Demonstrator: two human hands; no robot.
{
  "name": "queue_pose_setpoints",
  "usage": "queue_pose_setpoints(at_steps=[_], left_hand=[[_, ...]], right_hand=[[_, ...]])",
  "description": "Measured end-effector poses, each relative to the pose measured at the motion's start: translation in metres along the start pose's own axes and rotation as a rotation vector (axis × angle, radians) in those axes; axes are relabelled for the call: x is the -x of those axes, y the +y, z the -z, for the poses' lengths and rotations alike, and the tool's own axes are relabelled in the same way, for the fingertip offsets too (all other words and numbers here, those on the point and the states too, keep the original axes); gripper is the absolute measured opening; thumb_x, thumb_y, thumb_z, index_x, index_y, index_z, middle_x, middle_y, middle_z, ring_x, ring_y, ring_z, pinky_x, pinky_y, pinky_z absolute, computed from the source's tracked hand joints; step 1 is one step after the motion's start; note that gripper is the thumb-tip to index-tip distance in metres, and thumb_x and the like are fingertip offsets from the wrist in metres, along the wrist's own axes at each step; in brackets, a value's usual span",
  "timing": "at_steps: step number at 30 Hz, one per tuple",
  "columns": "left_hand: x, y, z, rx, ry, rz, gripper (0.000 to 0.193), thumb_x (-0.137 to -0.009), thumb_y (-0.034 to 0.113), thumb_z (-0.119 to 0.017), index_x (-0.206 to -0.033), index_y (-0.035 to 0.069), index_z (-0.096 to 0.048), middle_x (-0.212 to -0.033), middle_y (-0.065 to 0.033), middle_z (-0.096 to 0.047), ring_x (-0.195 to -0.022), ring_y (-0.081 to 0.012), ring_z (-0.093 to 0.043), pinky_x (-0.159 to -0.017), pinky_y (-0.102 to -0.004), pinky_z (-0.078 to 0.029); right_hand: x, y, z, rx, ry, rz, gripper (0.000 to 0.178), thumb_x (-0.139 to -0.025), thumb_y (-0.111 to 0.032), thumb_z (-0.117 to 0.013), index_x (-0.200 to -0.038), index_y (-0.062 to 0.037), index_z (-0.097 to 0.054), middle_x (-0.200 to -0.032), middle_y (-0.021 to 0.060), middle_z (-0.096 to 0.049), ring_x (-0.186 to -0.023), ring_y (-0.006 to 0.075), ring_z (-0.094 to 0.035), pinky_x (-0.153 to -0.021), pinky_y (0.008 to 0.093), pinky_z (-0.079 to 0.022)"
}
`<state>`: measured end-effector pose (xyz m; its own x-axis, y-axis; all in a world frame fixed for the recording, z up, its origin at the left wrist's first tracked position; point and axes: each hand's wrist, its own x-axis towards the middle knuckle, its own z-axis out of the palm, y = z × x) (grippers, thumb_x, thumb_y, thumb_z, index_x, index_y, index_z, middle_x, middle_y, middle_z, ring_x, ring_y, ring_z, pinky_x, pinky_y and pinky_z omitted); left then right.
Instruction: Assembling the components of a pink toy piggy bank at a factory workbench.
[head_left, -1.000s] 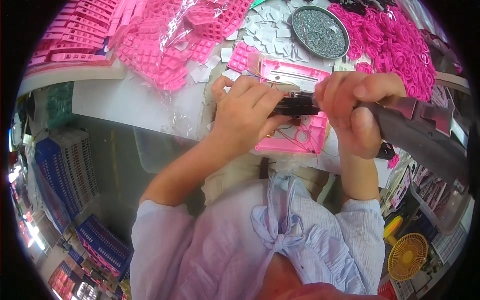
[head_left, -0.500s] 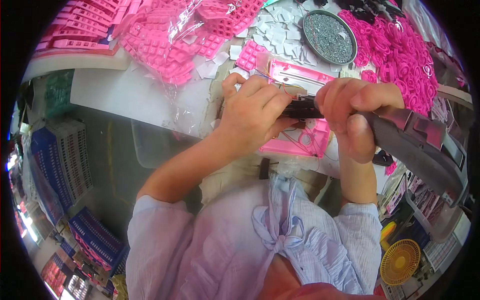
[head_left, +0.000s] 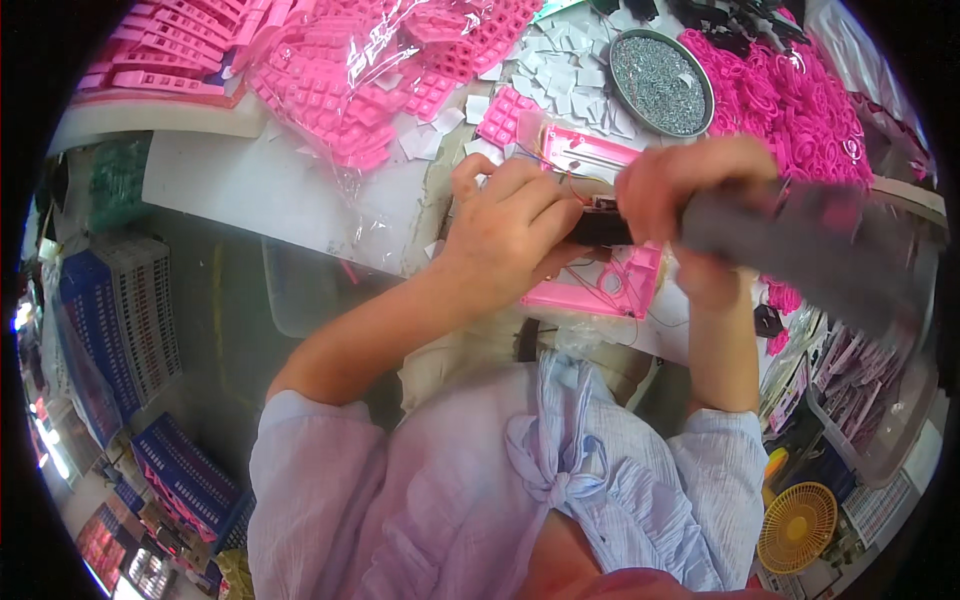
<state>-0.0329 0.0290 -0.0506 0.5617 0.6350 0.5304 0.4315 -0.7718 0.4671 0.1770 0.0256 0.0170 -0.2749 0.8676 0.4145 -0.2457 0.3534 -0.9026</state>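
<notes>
My left hand (head_left: 512, 215) has its fingers curled round one end of a small black part (head_left: 606, 230) above an open pink plastic casing (head_left: 585, 297). My right hand (head_left: 690, 200) grips a dark grey power screwdriver (head_left: 790, 250), smeared by motion, whose body slants down to the right. Its tip is hidden behind my right fingers, close to the black part. Thin coloured wires lie in and around the casing. Both hands cover the casing's middle.
A round tray of small screws (head_left: 625, 115) stands beyond my hands. Pink keypads (head_left: 340, 110) in clear plastic lie left of white paper squares (head_left: 565, 60). Pink rings (head_left: 790, 120) are heaped at the far right. A yellow basket (head_left: 797, 528) sits lower right; blue crates (head_left: 105, 330) stand left.
My right hand and the screwdriver have shifted slightly left and upward, and both are blurred now. My left hand stays almost in place on the black part.
</notes>
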Motion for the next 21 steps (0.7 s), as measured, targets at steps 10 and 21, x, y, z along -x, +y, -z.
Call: queue_pose_setpoints(at_steps=[10, 21], left_hand=[[-0.004, -0.011, -0.003, 0.277, 0.001, 0.2, 0.053, -0.08, 0.036, -0.079, -0.121, 0.011, -0.058, -0.109, -0.0023, -0.067, -0.11, -0.0249, -0.055, -0.1, -0.0477, -0.028], [-0.008, 0.002, -0.004, -0.078, -0.088, 0.119, 0.059, -0.082, 0.032, -0.076, -0.134, 0.006, -0.062, -0.107, -0.005, -0.063, -0.1, -0.0245, -0.054, -0.093, -0.0435, -0.032]], right_hand=[[0.047, 0.0, 0.038, 1.029, -0.118, -0.085, 0.052, -0.073, -0.01, -0.08, -0.124, -0.01, -0.069, -0.1, 0.0099, -0.066, -0.077, 0.0261, -0.062, -0.067, 0.0352, -0.051], [-0.019, -0.005, 0.036, 1.307, -0.063, -0.648, 0.04, -0.091, -0.041, -0.069, -0.104, -0.0025, -0.068, -0.073, 0.0149, -0.065, -0.068, 0.0282, -0.063, -0.063, 0.039, -0.05]])
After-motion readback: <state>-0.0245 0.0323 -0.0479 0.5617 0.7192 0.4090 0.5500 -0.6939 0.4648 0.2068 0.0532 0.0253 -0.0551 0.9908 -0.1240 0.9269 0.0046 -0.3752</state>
